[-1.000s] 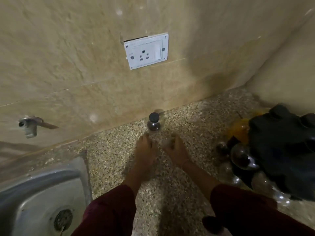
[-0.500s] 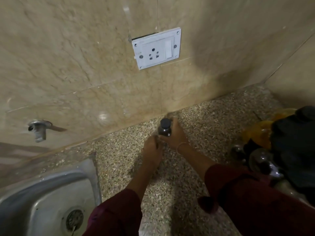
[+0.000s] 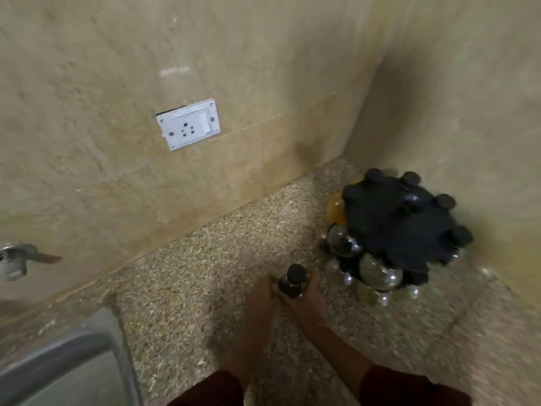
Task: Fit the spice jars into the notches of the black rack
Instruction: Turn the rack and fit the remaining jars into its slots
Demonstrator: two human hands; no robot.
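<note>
Step in hand: one spice jar [image 3: 291, 284] is being carried toward the black rack [image 3: 401, 227]; it is not yet fitted, as judged from its position.
Jar: dark contents, black cap uppermost, held upright just above the speckled worktop [image 3: 187, 288], probably so that the neck can be slid into a notch cap-first.
Left hand [image 3: 259, 300]: laid against the jar's left side; motion blur prevents it being told whether the fingers are curled round or only steadying.
Right hand [image 3: 308, 295]: wrapped round the jar's right side and underside, fingers closed on the glass; most of the load is judged to be borne here.
Rack: to the right of and beyond the hands, in the corner where the walls meet; black caps stand proud of its top and rounded glass jars hang beneath.
Free notch: cannot be identified; the rim nearest the hands is blurred.
Risk: jars already hung on the near side are close to the right hand and could be knocked.
</note>
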